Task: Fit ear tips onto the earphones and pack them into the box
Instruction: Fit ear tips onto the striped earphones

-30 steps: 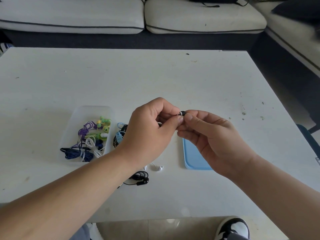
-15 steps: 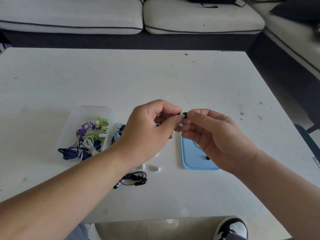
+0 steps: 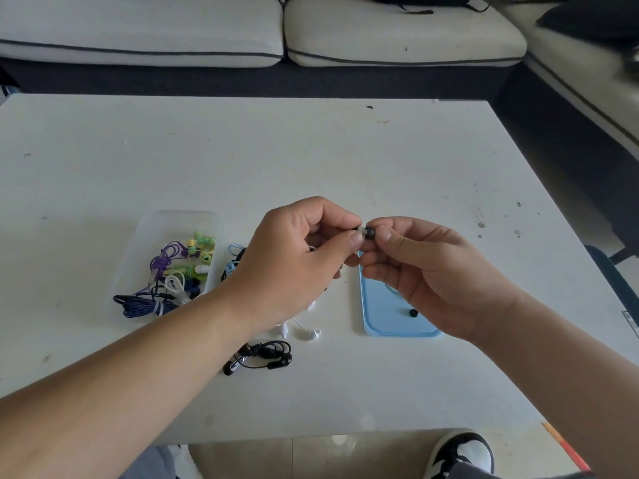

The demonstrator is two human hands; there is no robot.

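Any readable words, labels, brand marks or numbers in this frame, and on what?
None can be read. The flat blue plastic lid, clear plastic box, coiled black earphones, held white earbud and black ear tip show no print.

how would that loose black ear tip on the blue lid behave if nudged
The black ear tip looks round and tiny, so it would probably roll or skid across the smooth blue lid. The lid's raised rim might stop it. It likely weighs almost nothing.
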